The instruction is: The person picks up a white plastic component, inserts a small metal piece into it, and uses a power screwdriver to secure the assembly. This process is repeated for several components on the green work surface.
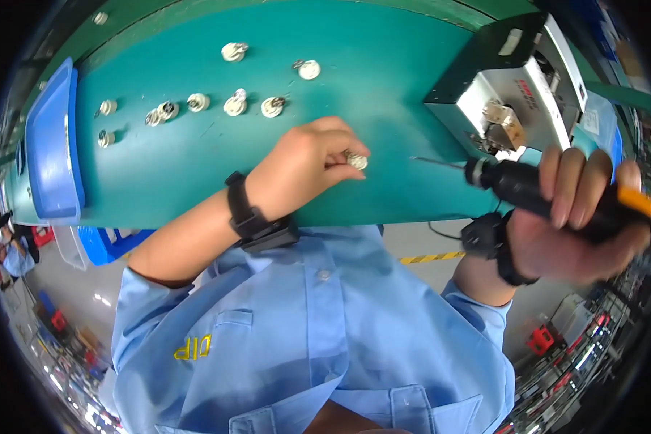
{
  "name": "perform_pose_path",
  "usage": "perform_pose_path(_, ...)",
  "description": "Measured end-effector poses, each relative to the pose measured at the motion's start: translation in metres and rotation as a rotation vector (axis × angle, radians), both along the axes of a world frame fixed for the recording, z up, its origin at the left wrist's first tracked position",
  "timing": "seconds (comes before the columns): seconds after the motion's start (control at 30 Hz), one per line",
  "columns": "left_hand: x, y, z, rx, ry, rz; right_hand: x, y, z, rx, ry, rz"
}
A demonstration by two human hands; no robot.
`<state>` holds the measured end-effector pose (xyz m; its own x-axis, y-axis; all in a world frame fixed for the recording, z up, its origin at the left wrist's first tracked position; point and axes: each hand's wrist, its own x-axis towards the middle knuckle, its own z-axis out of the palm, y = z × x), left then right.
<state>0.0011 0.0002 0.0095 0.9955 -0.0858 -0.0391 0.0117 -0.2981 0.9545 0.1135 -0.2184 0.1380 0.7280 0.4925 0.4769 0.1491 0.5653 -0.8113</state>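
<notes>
So, you have the small round metal part (356,160) near the middle of the frame, pinched between the thumb and fingertips of your left hand (304,155). At the right of the frame, the fingers of your right hand (579,210) are wrapped around the black powered screwdriver (513,181), its thin bit (437,162) pointing left toward the part, with a gap between. Whether a screw sits on the tip is too small to tell.

The step looks like bringing the bit to the part. To do it well, I'd rest the part on the green mat (383,87) rather than work it in the air, since so small a piece could twist in a pinch. Keep your fingertips at its rim, out of the bit's path. The driver lies nearly level in the picture, so line up its axis with the fastening point before pressing, then squarely seat the tip; a slanted bit may slip. Steer well clear of the open-fronted box (477,64) at the upper right and the loose round parts (235,105) at the upper left.
</notes>
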Motion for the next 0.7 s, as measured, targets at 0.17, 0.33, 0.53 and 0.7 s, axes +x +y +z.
perform_pose_path(0.17,0.000,0.005,-0.009,-0.081,-0.042,0.007,-0.024,0.040,-0.018,-0.053,-0.155,0.090)
perform_pose_path(0.33,-0.002,0.003,-0.010,-0.130,-0.045,0.015,-0.029,0.052,-0.031,-0.108,-0.281,0.060)
perform_pose_path(0.53,-0.004,0.004,-0.011,-0.106,-0.079,0.013,-0.035,0.064,-0.030,-0.179,-0.276,0.046)
perform_pose_path(0.7,-0.002,0.004,-0.010,-0.048,-0.113,-0.013,-0.032,0.069,-0.025,-0.245,-0.304,0.161)
